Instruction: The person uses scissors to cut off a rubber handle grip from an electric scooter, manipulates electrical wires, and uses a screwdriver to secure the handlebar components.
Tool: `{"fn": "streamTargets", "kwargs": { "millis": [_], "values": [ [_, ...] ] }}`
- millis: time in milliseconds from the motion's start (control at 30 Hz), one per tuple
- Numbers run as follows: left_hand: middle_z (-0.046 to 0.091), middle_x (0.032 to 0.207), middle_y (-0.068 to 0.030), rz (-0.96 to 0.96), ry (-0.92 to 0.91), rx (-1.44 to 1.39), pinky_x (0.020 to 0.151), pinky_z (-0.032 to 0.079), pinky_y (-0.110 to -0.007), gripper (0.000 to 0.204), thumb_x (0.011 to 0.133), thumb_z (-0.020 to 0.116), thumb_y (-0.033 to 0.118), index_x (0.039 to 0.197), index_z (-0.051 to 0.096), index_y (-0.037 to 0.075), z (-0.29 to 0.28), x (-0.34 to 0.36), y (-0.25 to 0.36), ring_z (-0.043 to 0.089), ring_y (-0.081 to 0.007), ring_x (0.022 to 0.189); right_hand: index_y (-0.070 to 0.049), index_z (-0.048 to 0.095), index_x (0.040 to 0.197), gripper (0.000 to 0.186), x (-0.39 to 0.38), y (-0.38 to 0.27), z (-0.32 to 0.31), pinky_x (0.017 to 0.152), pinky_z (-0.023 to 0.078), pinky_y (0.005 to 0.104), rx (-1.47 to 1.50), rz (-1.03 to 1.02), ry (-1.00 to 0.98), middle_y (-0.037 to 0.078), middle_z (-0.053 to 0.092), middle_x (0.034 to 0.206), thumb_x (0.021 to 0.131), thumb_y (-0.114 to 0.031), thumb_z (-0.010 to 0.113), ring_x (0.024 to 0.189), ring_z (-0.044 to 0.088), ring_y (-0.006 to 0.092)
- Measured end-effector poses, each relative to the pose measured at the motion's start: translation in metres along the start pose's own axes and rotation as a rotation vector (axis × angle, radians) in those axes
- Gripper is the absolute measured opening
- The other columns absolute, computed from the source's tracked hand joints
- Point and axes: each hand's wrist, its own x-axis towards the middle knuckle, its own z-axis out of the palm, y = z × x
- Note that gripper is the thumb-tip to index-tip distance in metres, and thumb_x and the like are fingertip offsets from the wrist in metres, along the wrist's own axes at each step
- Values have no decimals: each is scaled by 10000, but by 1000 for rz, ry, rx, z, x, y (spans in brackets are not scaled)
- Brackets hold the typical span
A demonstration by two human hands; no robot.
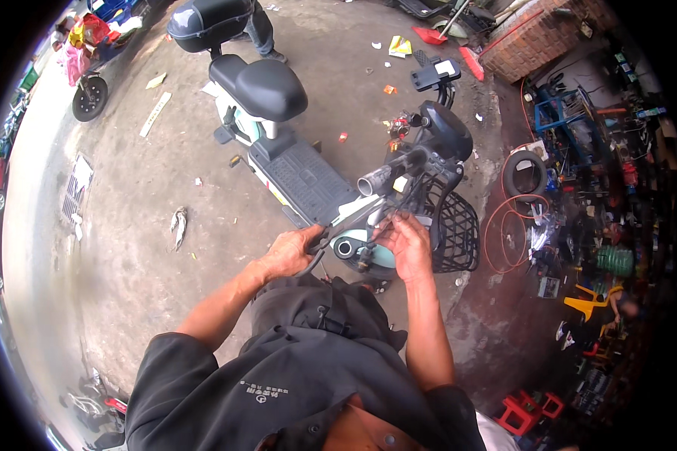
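Observation:
In front of me stands a pale green and black electric scooter (297, 177), its black seat (271, 86) farther off and its wire basket (453, 233) at the right. Black cables (343, 222) stretch between my hands over the scooter's front end. My left hand (292, 252) is closed around them near its index finger and thumb. The fingers of my right hand (408, 244) pinch the cables close to the basket. An open-ended grey tube (380, 177) lies just beyond the cables. A pale green part with a round hole (346, 248) shows beneath them.
A person's leg (262, 34) shows behind the scooter's rear box (207, 24). On the right lie a tyre (525, 174), a coiled orange hose (496, 237) and a yellow chair (590, 302). Red stools (520, 411) stand at lower right. A rag (178, 227) lies on the ground at left.

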Motion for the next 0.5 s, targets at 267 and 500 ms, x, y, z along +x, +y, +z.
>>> {"fn": "streamTargets", "kwargs": {
  "millis": [267,500],
  "values": [
    [594,922,-46,53,78,-762,744,457,-290,355,771,661,87,1083,502,31,10,23,25,562,-146,849,-32,578,986,146,-1,4,-3,691,557,345,-5,-14,78,76,619,872,883,-134,595,773,643,200],
    [594,887,-54,62,124,-998,719,481,-274,374,766,672,46,1076,471,-11,37,70,66,572,-133,835,-15,591,990,139,5,1,1,691,559,336,-79,-33,132,84,632,908,884,-103,601,818,635,182]
  ]
}}
